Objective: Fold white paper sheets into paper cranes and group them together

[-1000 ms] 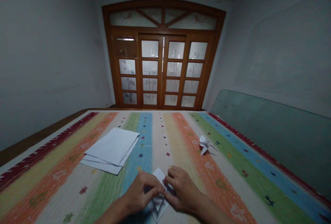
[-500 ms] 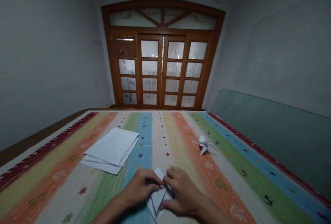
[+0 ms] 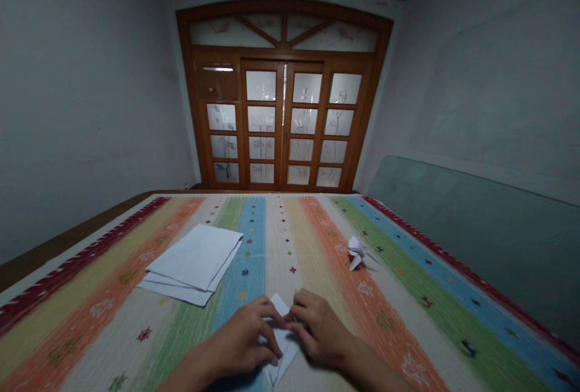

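Folded white paper lies flat on a striped woven cover at the bottom centre of the view, pinched between the person's two hands, its pointed lower end showing below them and a corner rising between the knuckles. The left hand is curled over the paper from the left, its fingers bent and pressing down on the folds. The right hand comes in from the right, its fingertips meeting the paper's upper edge. Both hands are grasping the paper, close together and almost touching.

The striped woven cover spreads across a wide surface in long bands of orange, yellow, green, blue and cream, dotted with small embroidered stars, and a dark red patterned border runs down each side. Well left of the hands sits a loose stack of white paper sheets, slightly fanned. Well to the right, on the orange band, stands a small white origami figure with pointed folds.

A wooden edge runs along the left side of the surface. A green-tinted glass panel leans along the right side against a grey plaster wall. Beyond the far edge stand brown wooden double doors with frosted, plant-patterned panes under an arched fanlight.
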The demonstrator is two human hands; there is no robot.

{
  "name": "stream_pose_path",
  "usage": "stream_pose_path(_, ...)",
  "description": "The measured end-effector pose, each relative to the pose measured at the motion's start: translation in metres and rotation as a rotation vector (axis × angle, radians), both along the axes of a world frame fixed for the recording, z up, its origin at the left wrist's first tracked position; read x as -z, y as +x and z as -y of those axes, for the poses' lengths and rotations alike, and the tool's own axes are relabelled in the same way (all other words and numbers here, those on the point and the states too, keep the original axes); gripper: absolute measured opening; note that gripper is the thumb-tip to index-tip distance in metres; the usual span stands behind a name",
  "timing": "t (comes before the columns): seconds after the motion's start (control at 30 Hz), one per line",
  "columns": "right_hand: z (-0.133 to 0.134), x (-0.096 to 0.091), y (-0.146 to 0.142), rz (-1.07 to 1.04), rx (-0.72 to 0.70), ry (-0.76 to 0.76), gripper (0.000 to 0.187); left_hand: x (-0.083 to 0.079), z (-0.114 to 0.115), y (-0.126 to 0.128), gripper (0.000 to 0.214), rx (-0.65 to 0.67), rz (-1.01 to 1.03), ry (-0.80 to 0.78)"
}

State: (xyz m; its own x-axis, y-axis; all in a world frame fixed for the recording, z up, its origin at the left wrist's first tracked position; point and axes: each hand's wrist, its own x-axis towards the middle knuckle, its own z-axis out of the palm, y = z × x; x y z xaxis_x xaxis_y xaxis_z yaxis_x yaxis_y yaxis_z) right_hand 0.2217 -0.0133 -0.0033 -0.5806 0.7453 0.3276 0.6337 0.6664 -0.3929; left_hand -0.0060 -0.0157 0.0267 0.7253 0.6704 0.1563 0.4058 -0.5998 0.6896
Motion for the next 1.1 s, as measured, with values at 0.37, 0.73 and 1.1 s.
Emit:
stream_pose_path(0.37, -0.005, -0.001, -0.001, -0.168, 0.08, -0.141, 0.01, -0.023, 0.011, -0.005, 0.031, 0.056, -0.131, 0.042)
stream_pose_path(0.73, -0.005, -0.004, -0.003, -0.174, 0.101, -0.184, 0.012, -0.036, 0.017, -0.009, 0.018, 0.133, -0.095, -0.067)
stream_pose_path(1.1, -0.007, 0.0, -0.002, -0.171, 0.105, -0.153, 0.015, -0.016, -0.007, -0.023, 0.04, 0.102, -0.004, -0.276)
